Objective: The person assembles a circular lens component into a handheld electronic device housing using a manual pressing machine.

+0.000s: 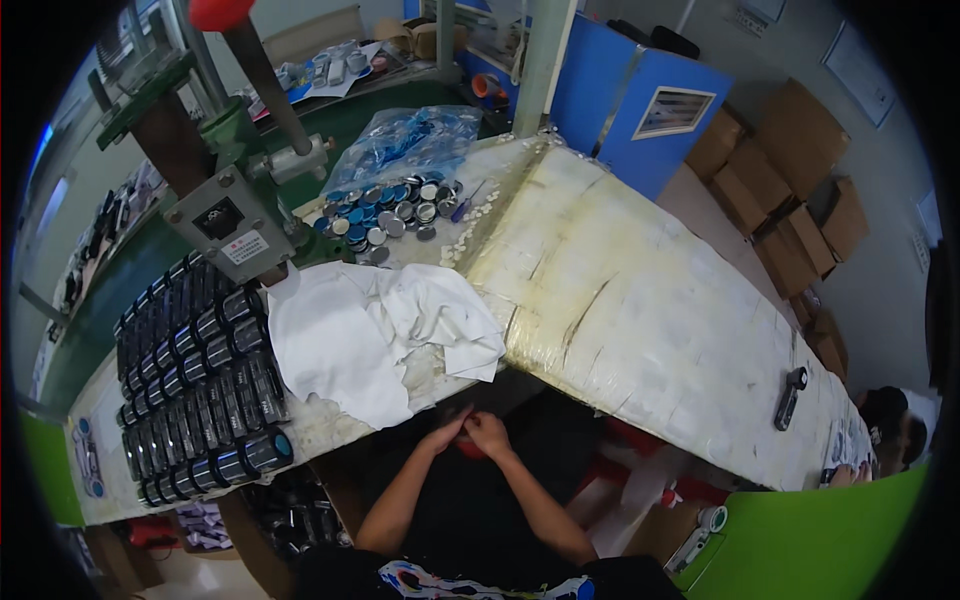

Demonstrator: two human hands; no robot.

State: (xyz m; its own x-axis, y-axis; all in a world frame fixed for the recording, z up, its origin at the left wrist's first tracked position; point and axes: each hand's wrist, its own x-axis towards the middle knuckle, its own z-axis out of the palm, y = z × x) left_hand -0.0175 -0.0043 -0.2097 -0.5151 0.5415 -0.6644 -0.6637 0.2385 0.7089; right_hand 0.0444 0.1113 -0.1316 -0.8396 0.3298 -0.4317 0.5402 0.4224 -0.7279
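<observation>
My left hand and my right hand are close together in front of my body, just below the table's near edge. The left fingers are drawn together and point toward the right hand, whose fingers are curled. Whether something small lies between them I cannot make out. A bit of red shows under the hands; its kind is unclear. Nearest to them on the table lies a crumpled white cloth. Left of the cloth are rows of black cylindrical parts, packed side by side.
A green hand press with a red-knobbed lever stands behind the cloth. Round silver and blue caps are heaped beside a clear blue plastic bag. A black part lies far right, near another person's hand.
</observation>
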